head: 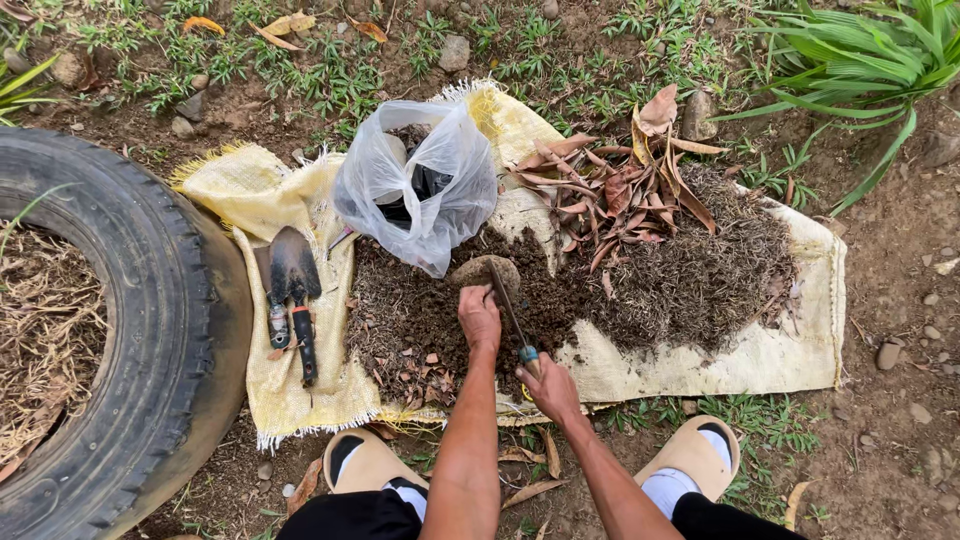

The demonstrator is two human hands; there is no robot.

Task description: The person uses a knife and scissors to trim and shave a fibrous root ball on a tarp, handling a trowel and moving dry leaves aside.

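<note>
Soil [420, 310] lies heaped on a yellow sack [790, 350], under both hands. Left hand [479, 317] presses into it, fingers curled, beside a brown lump [483, 270]. Right hand [548, 388] grips a trowel [508, 310], fingers wrapped round its handle, blade ahead.

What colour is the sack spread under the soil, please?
The sack is pale yellow, clearest in the head view.

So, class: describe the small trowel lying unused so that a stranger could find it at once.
Start at the big black rubber tyre on the left. Beside it, on the yellow woven sack, lies a dark pointed metal trowel with an orange-banded black handle, untouched by either hand.
</note>
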